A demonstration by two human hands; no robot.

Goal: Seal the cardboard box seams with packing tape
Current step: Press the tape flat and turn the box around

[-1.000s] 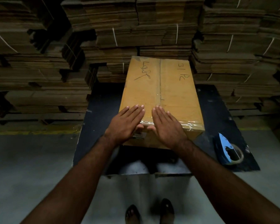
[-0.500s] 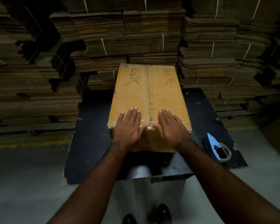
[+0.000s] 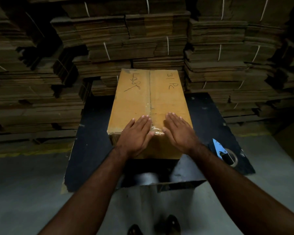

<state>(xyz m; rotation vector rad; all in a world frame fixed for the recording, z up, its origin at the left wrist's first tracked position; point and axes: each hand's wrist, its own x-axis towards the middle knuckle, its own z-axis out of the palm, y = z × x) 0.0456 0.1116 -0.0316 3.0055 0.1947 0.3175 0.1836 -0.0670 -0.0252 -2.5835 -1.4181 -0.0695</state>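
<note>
The cardboard box (image 3: pixel 149 106) stands on the dark table (image 3: pixel 92 150), with the left hand (image 3: pixel 136 133) and right hand (image 3: pixel 180 131) pressed flat, fingers straight, either side of its taped centre seam (image 3: pixel 150 92).

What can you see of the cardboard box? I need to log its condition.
The cardboard box is brown and closed, lying flat on a dark board. Clear tape runs along its centre seam and over the near edge. Handwriting marks both top flaps. The left hand and right hand press flat on its near end.
</note>
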